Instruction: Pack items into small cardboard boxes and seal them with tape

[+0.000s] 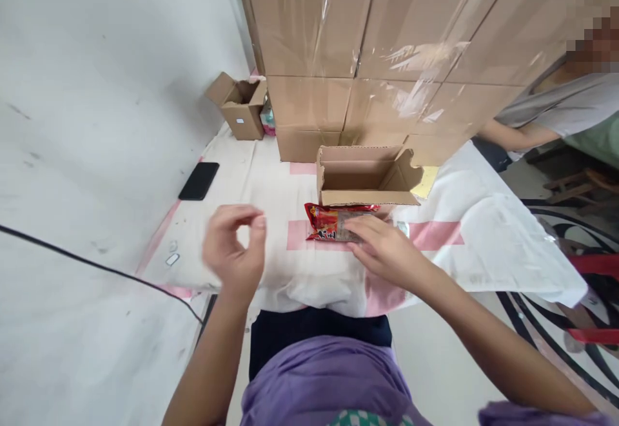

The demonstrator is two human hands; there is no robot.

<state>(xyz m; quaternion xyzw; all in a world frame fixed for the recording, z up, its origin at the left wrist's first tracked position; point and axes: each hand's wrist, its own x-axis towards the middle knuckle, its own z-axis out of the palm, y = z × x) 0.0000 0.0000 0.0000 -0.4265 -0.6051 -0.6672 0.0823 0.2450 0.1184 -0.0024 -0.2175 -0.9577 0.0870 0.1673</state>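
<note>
A red snack packet (325, 223) with a greyish panel lies on the cloth, right against the front of an open cardboard box (367, 198). My right hand (382, 245) grips the packet's right part, fingers over its top and thumb along the near edge. That end of the packet is hidden under the hand. My left hand (235, 239) is raised over the cloth to the left of the packet, slightly blurred. Its thumb and fingers curl into a ring with tips together, and nothing shows between them. The open box's inside looks bare where visible.
Stacked cardboard boxes (309, 33) wrapped in clear film stand behind. A small open box (244, 116) and a black phone (198, 181) sit at the left of the table, by the wall. A yellow piece (426, 181) lies right of the open box. Another person's arm (520, 135) is at right.
</note>
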